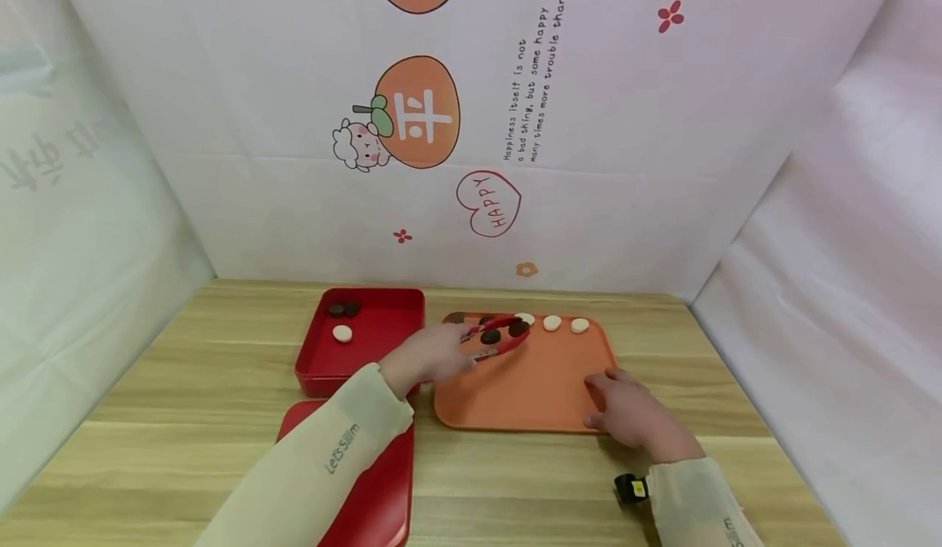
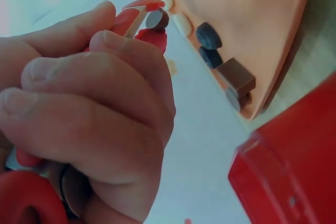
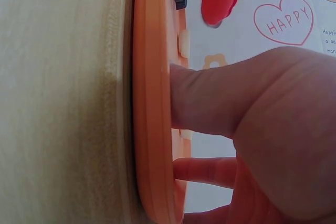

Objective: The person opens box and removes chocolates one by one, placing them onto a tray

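While the right hand (image 1: 633, 412) rests flat on the orange plastic tray (image 1: 530, 392), the left hand (image 1: 430, 355) squeezes red tongs (image 1: 495, 336), grip clamped edgewise on a small, light, likely crumbly dark round biscuit (image 1: 491, 337) above the tray.

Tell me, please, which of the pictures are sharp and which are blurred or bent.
Head view: sharp, evenly lit, table edges splay outward. Left wrist view: the left hand fills the frame, soft and pale; tongs slightly blurred. Right wrist view: the right hand is soft; orange tray rim clear.
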### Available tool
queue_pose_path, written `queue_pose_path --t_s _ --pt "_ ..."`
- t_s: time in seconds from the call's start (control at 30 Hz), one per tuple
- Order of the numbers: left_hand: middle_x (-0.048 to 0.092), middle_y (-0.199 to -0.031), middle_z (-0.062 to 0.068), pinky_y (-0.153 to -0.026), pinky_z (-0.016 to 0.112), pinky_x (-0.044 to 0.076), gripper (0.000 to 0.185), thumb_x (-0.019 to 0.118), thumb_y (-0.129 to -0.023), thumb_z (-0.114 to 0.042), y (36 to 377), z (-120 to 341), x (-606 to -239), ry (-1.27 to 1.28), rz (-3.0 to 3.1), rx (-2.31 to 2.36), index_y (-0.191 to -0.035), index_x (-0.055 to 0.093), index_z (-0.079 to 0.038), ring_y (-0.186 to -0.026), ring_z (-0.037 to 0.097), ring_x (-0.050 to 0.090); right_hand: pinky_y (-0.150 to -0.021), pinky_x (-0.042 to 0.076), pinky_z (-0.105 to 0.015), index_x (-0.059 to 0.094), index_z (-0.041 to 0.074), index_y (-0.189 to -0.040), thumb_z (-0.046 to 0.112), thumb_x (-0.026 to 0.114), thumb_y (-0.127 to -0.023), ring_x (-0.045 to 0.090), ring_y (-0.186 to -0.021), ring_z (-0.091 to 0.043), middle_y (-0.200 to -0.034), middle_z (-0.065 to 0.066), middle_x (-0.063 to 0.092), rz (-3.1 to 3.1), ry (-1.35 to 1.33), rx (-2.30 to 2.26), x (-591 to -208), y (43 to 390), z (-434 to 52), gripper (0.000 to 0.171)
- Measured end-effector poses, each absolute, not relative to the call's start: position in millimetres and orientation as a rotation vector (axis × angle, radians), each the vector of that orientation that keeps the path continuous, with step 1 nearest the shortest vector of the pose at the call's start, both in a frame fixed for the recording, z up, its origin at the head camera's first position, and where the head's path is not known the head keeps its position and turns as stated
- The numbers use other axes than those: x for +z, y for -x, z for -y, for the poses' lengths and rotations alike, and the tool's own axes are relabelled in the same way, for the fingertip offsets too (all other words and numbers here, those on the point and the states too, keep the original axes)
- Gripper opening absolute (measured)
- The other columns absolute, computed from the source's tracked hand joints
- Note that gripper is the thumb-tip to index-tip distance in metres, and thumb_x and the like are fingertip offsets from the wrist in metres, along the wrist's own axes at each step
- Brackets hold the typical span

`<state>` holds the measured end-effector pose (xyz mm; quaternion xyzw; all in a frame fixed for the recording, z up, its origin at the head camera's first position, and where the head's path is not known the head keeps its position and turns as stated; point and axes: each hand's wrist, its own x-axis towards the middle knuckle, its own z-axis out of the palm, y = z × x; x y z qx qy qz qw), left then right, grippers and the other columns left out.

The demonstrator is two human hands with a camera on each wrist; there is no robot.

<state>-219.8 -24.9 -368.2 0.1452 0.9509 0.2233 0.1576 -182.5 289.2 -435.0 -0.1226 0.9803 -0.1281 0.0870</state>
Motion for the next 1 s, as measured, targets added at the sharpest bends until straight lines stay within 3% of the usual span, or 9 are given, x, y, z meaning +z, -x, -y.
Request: queue_pose_path --t_s 0.13,0.23,0.33,0.47,0.6,0.67,0.87,1.0 --pt "0.057 -0.136 0.008 -0.058 0.032 0.043 0.066 0.068 -0.094 -0.029 226.6 19.7 -374.5 -0.374 -2.676 0.674 -0.153 0.042 -0.014 -0.071 0.018 0.052 -0.097 0.04 -0.061 0.053 -0.003 -0.138 0.024 0.076 -0.09 0.041 -0.126 -0.055 -0.142 -0.038 0.038 -2.923 0.37 -0.375 -435.3 182.3 -289.2 0.06" --pt "0.061 -0.123 0.008 -0.046 0.031 0.037 0.068 0.069 -0.094 -0.028 231.0 17.0 -378.1 -0.332 -2.623 0.716 -0.154 0.04 -0.015 -0.049 0.017 0.042 -0.097 0.04 -0.061 0.053 -0.003 -0.138 0.023 0.076 -0.09 0.042 -0.126 -0.055 -0.142 -0.038 0.038 -2.921 0.367 -0.373 -435.0 182.4 -289.2 0.059" --pt "0.063 -0.111 0.006 -0.041 0.03 0.034 0.069 0.07 -0.093 -0.028 234.1 14.9 -381.6 -0.306 -2.594 0.736 -0.154 0.04 -0.016 -0.04 0.015 0.034 -0.097 0.039 -0.061 0.053 -0.003 -0.138 0.023 0.076 -0.09 0.041 -0.126 -0.055 -0.142 -0.038 0.038 -2.921 0.363 -0.371 -435.0 183.0 -289.4 0.059" --pt "0.061 -0.106 0.006 -0.041 0.029 0.035 0.068 0.071 -0.093 -0.027 237.2 11.7 -386.7 -0.305 -2.602 0.732 -0.153 0.042 -0.016 -0.04 0.015 0.035 -0.097 0.039 -0.061 0.054 -0.003 -0.138 0.023 0.076 -0.089 0.041 -0.126 -0.055 -0.142 -0.038 0.039 -2.927 0.364 -0.37 -436.3 184.1 -289.3 0.06" --pt "0.06 -0.116 0.007 -0.05 0.031 0.042 0.066 0.07 -0.093 -0.028 237.7 8.4 -389.3 -0.333 -2.635 0.7 -0.152 0.043 -0.014 -0.055 0.018 0.049 -0.097 0.039 -0.061 0.054 -0.003 -0.138 0.024 0.076 -0.089 0.042 -0.126 -0.055 -0.141 -0.038 0.039 -2.931 0.364 -0.368 -437.8 185.1 -289.0 0.06" --pt "0.06 -0.12 0.006 -0.058 0.032 0.044 0.066 0.071 -0.093 -0.028 237.4 6.9 -390.0 -0.335 -2.653 0.703 -0.151 0.045 -0.013 -0.069 0.019 0.054 -0.097 0.039 -0.061 0.054 -0.003 -0.138 0.024 0.076 -0.089 0.042 -0.126 -0.054 -0.141 -0.038 0.039 -2.932 0.364 -0.366 -438.0 185.3 -288.8 0.06" --pt "0.062 -0.103 0.007 -0.05 0.029 0.04 0.065 0.074 -0.09 -0.026 239.4 3.4 -390.3 -0.259 -2.617 0.794 -0.149 0.048 -0.013 -0.058 0.018 0.045 -0.098 0.039 -0.061 0.054 -0.002 -0.138 0.026 0.076 -0.089 0.042 -0.126 -0.054 -0.141 -0.037 0.04 -2.931 0.358 -0.349 -436.1 185.3 -288.8 0.06" --pt "0.062 -0.103 0.006 -0.049 0.029 0.041 0.07 0.076 -0.088 -0.028 239.0 3.3 -388.3 -0.241 -2.627 0.755 -0.15 0.047 -0.017 -0.053 0.018 0.045 -0.098 0.039 -0.061 0.054 -0.002 -0.138 0.026 0.076 -0.089 0.041 -0.126 -0.054 -0.142 -0.037 0.039 -2.926 0.344 -0.349 -436.4 184.9 -289.2 0.06"
